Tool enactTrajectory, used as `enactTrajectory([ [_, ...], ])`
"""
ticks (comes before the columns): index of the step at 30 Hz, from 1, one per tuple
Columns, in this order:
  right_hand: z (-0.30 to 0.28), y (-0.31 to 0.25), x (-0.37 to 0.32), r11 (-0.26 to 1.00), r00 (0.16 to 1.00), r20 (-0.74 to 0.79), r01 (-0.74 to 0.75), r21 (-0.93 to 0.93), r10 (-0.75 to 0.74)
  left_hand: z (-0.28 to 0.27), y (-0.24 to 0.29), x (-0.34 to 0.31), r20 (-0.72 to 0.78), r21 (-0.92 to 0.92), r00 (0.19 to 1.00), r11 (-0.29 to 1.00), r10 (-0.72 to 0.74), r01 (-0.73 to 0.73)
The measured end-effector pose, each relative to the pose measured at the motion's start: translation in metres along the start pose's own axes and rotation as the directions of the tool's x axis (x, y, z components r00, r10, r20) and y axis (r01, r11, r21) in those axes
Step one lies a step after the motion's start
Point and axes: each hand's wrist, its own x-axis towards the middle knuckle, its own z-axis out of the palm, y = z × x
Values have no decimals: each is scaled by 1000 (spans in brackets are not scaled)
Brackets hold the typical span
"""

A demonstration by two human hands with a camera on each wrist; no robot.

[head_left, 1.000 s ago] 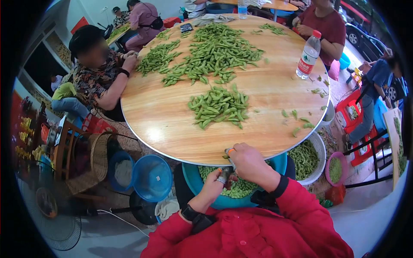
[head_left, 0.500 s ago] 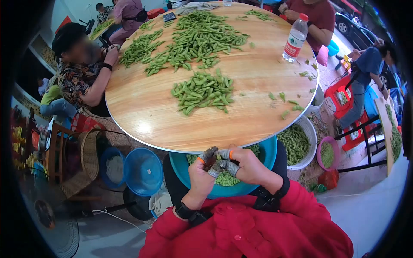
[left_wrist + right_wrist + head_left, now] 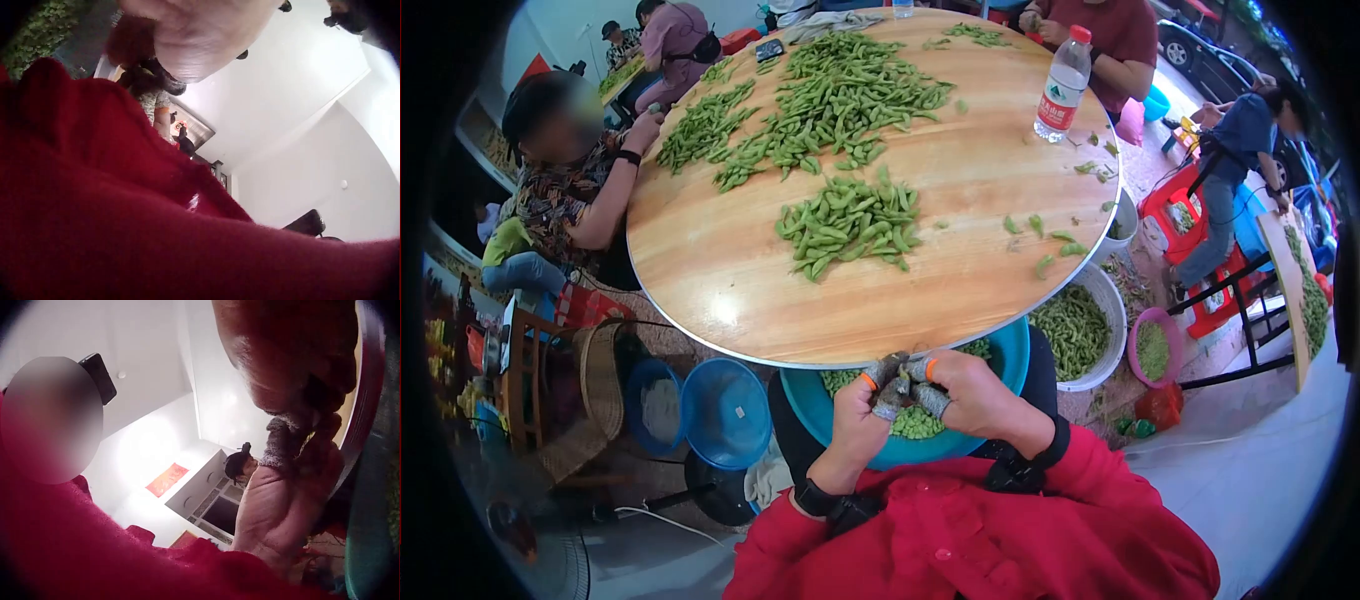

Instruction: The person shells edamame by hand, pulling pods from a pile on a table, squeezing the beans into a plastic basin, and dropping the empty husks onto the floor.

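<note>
Over a teal basin of shelled green beans, the two hands meet at the table's near edge. Grey covers with orange bands wrap the thumbs and some fingers. My left hand and right hand pinch a small green bean pod between their fingertips. Only a sliver of the pod shows in the right wrist view; the fingers hide the rest. In the left wrist view, the palm fills the top and the fingertips are out of sight. Ahead on the round wooden table lies a small pile of pods.
A larger pod heap and a water bottle stand farther back. At the right are a white basket of pods and a pink basin. Blue basins sit at the left. Other people sit around the table.
The hands were apart one second ago, the right at the table edge and the left over the basin. They have come together fingertip to fingertip. The head view has shifted.
</note>
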Motion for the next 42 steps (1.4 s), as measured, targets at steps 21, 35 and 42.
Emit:
enactTrajectory([
  [21, -17, -3, -13, 798, 957, 41, -263, 542, 288, -5, 16, 11, 114, -168, 983, 972, -144, 162],
  [35, -19, 0, -14, 699, 933, 104, -329, 635, 344, -1, 21, 10, 135, -15, 981, 989, -141, 144],
  [42, -18, 2, -12, 736, 932, 93, -335, 589, 350, -2, 21, 10, 141, 61, 981, 990, -136, 129],
])
